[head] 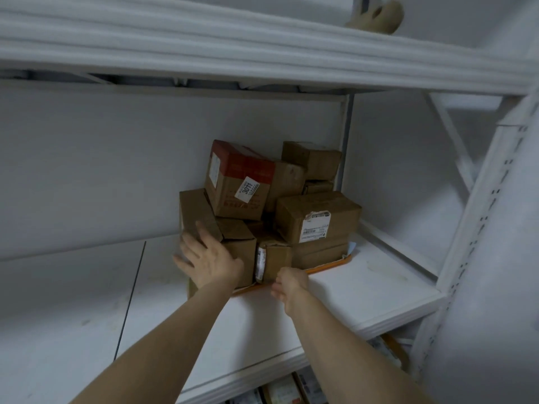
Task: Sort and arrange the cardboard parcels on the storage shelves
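Note:
Several cardboard parcels are heaped on an orange tray on the white middle shelf. On top sits a red-topped box with a "3011" label, and a box with a white label lies at the right. My left hand presses flat, fingers spread, against the left-hand boxes. My right hand has its fingers curled at the tray's front edge, just below a small torn box; whether it grips the tray is hidden.
The upper shelf overhangs the pile and carries a beige object. A perforated white upright stands at the right. More parcels lie on the shelf below. Bare shelf board stretches to the left of the pile.

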Demonstrator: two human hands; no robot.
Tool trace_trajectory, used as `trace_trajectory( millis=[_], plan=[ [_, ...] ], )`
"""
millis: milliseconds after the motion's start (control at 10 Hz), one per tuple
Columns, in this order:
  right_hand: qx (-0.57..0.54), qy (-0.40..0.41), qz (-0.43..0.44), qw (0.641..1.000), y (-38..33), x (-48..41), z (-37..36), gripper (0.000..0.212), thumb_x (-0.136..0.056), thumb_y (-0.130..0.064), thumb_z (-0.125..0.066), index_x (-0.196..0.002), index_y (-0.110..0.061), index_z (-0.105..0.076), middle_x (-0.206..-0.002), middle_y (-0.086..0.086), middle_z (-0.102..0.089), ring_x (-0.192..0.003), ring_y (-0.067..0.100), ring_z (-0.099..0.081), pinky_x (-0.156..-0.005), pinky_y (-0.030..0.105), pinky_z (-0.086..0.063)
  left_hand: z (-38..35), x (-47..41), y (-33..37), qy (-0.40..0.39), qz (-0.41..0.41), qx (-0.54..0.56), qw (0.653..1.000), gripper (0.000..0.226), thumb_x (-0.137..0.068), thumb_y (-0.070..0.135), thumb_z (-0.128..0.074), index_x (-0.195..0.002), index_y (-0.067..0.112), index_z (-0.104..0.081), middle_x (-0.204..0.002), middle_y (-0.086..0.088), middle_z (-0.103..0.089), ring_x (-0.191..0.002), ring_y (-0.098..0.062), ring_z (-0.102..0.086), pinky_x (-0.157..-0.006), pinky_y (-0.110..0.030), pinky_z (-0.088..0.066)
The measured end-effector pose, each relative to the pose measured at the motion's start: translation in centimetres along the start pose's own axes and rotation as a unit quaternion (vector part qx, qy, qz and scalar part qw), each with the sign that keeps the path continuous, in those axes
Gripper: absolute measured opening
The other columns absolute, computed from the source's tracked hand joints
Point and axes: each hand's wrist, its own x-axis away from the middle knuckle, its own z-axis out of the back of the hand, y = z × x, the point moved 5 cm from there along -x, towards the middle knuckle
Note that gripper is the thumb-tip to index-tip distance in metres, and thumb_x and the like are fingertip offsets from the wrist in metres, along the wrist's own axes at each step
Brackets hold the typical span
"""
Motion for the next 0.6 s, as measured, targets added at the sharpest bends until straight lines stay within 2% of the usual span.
trace_trajectory(
  millis=[100, 200, 300, 400, 500, 600],
  plan=[
    [0.000, 0.014, 0.018, 1.000, -1.1, 0.7, 1.5, 0.016, -0.097, -0.007, -0.048, -0.087, -0.002, -0.059, -0.076, 0.012, -0.058, -0.069, 0.024, -0.057, -0.054, 0.032, -0.049, 0.4, 0.8, 2.2, 0.013, -0.042, 0.007, 0.999, 0.107, -0.074, 0.034, -0.069, -0.149, 0.012, 0.004, -0.154, -0.019, 0.004, -0.144, -0.035, 0.003, -0.116, -0.053, 0.002],
    [-0.017, 0.009, 0.030, 0.999, -2.8, 1.8, 2.9, 0.018, -0.094, -0.007, -0.054, -0.078, -0.003, -0.060, -0.074, 0.012, -0.062, -0.066, 0.024, -0.059, -0.062, 0.034, -0.051, 0.8, 2.1, 4.5, 0.003, -0.086, -0.006, 0.996, 0.103, -0.075, 0.041, -0.068, -0.148, 0.014, 0.000, -0.153, -0.019, -0.001, -0.144, -0.035, 0.000, -0.116, -0.053, 0.001],
    [-0.031, 0.001, 0.049, 0.998, -4.8, 3.5, 4.1, 0.011, -0.092, -0.006, -0.059, -0.082, -0.003, -0.063, -0.075, 0.012, -0.066, -0.067, 0.025, -0.062, -0.074, 0.039, -0.054, 1.4, 3.6, 6.6, -0.027, -0.133, -0.006, 0.991, 0.095, -0.079, 0.039, -0.064, -0.148, 0.015, -0.003, -0.152, -0.017, -0.007, -0.143, -0.034, -0.005, -0.116, -0.051, 0.001],
    [-0.035, -0.014, 0.062, 0.997, -5.9, 4.9, 4.6, 0.005, -0.089, -0.007, -0.063, -0.088, -0.002, -0.066, -0.076, 0.013, -0.069, -0.068, 0.026, -0.064, -0.070, 0.036, -0.055, 1.9, 4.9, 7.8, -0.068, -0.166, 0.006, 0.984, 0.088, -0.080, 0.035, -0.060, -0.148, 0.016, -0.008, -0.150, -0.015, -0.013, -0.142, -0.034, -0.011, -0.118, -0.047, -0.005],
    [-0.033, -0.042, 0.069, 0.996, -6.7, 6.8, 4.6, 0.004, -0.085, -0.007, -0.067, -0.085, -0.002, -0.066, -0.071, 0.012, -0.067, -0.064, 0.025, -0.061, -0.070, 0.036, -0.055, 3.6, 6.5, 8.2, -0.090, -0.195, 0.007, 0.977, 0.078, -0.084, 0.035, -0.056, -0.148, 0.017, -0.017, -0.146, -0.013, -0.026, -0.137, -0.032, -0.025, -0.117, -0.042, -0.017],
    [-0.004, -0.050, 0.083, 0.995, -7.0, 8.2, 4.7, 0.007, -0.087, -0.004, -0.064, -0.081, -0.005, -0.066, -0.076, 0.014, -0.066, -0.070, 0.026, -0.062, -0.072, 0.037, -0.054, 3.7, 7.5, 8.2, -0.133, -0.207, 0.030, 0.969, 0.071, -0.085, 0.032, -0.056, -0.147, 0.017, -0.026, -0.141, -0.010, -0.038, -0.131, -0.029, -0.038, -0.111, -0.039, -0.031]
  ],
)
